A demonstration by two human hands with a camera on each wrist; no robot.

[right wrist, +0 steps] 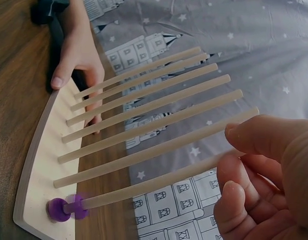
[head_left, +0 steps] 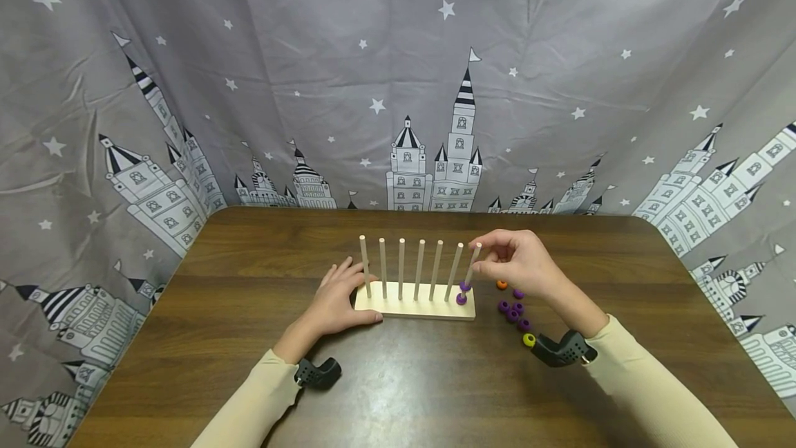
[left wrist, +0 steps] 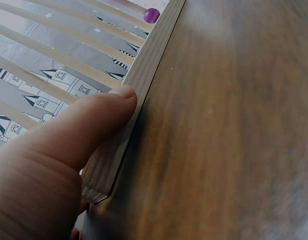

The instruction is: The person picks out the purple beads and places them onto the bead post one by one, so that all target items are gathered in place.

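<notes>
Purple beads (head_left: 461, 299) ring the end peg (head_left: 472, 267) below the right hand (head_left: 525, 265), relaxed and empty.

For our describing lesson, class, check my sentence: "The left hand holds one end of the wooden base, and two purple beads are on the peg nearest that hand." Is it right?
Not quite: the two purple beads are on the peg farthest from the left hand, as the right wrist view shows. That hand does hold one end of the wooden base.
</notes>
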